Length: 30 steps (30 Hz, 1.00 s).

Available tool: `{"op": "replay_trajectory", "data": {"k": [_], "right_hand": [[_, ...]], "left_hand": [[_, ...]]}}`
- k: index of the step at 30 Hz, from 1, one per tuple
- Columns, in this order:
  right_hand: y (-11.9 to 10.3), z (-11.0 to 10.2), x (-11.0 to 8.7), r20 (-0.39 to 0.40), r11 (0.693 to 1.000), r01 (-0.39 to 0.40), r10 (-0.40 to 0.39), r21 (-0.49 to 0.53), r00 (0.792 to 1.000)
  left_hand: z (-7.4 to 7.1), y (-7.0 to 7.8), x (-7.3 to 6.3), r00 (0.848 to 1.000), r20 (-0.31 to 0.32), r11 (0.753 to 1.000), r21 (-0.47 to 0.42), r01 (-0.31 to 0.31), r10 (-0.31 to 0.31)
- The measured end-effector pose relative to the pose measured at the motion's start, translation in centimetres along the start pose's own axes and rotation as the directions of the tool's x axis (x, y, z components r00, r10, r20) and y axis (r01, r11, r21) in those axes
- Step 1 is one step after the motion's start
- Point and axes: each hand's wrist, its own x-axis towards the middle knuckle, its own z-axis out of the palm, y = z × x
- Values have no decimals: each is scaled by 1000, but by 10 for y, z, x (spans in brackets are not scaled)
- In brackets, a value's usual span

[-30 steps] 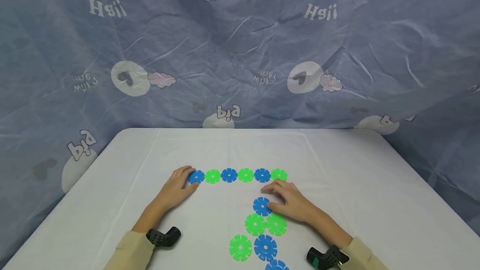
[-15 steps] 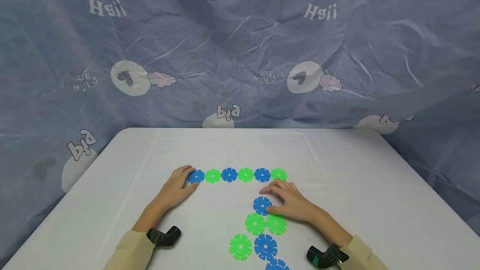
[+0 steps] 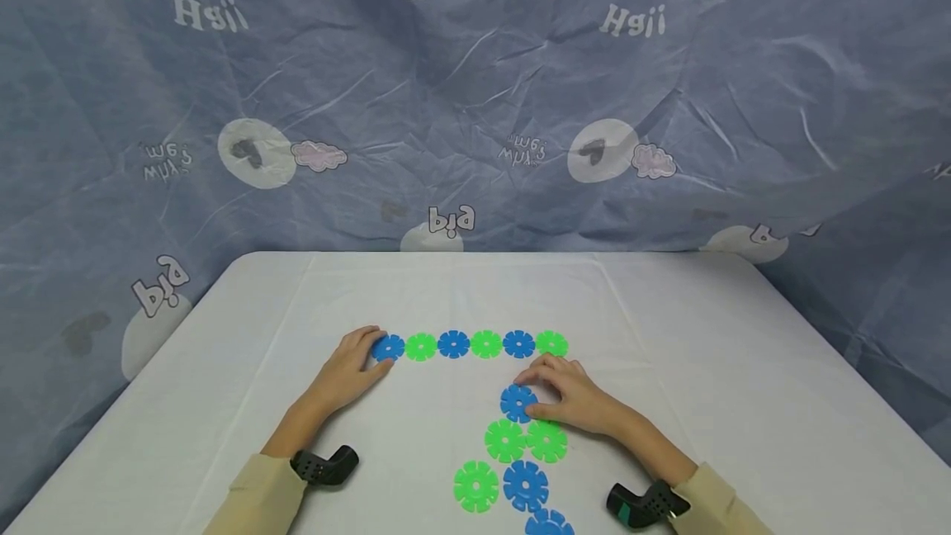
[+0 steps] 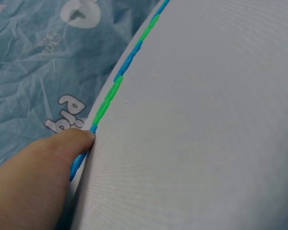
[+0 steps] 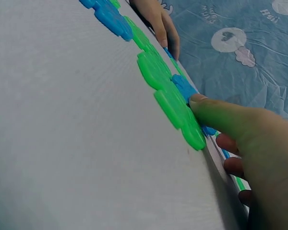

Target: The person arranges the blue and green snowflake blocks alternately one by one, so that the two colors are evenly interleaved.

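My left hand (image 3: 349, 368) lies at the left end of a straight row of notched plastic snowflake discs. It holds the end blue disc (image 3: 390, 347) between thumb and fingers; the left wrist view shows the thumb on that disc's edge (image 4: 78, 163). Rightward the row alternates green (image 3: 421, 347) and blue (image 3: 453, 344), ending in a green disc (image 3: 552, 343) just beyond my right knuckles. Nearer, my right hand (image 3: 575, 395) pinches a separate blue disc (image 3: 517, 404), forefinger at its far edge and thumb at its right. In the right wrist view, the thumb (image 5: 201, 103) covers part of it.
Close below the pinched disc lie two green discs, left (image 3: 504, 441) and right (image 3: 546, 442). Nearer me are another green disc (image 3: 476, 486), a blue disc (image 3: 526, 485) and some blue pieces (image 3: 550, 523) cut by the frame edge. A patterned curtain (image 3: 475, 106) hangs behind the white table (image 3: 669, 304).
My right forefinger and thumb have come together on the separate blue disc, which has shifted slightly away from me. My left hand stays at the row's left end.
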Motion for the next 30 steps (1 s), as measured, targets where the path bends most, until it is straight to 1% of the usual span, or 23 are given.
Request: {"op": "replay_trajectory", "data": {"k": [3,4,7,10,12,14,19,25,30], "right_hand": [[-2,-1,0,40,995,-31,27,99,999],[-3,-2,-1,64,987,-58,49,148,997],[-4,-4,-2,110,961,-70,41,269,993],[-4,-5,0,132,938,-44,-2,344,991],[-4,-6,2,143,928,-31,-24,371,989],[-5,-8,4,154,924,-39,-22,382,988],[-3,-12,5,168,915,-75,8,396,986],[6,-17,3,156,906,-87,23,414,988],[13,-27,2,137,888,-114,59,445,989]], "left_hand": [[2,0,-1,1000,1,1000,-10,5,-5],[3,-1,-1,1000,8,1000,-5,7,-7],[6,-2,-2,1000,20,1000,5,6,-6],[7,-3,-2,1000,7,1000,11,6,-6],[6,-3,-2,1000,-8,1000,10,11,-11],[5,-4,-2,1000,-14,1000,19,13,-12],[3,-3,-2,1000,-7,1000,13,10,-10],[2,-3,-1,1000,-2,1000,10,12,-12],[2,-3,0,1000,-5,1000,12,5,-5]]}}
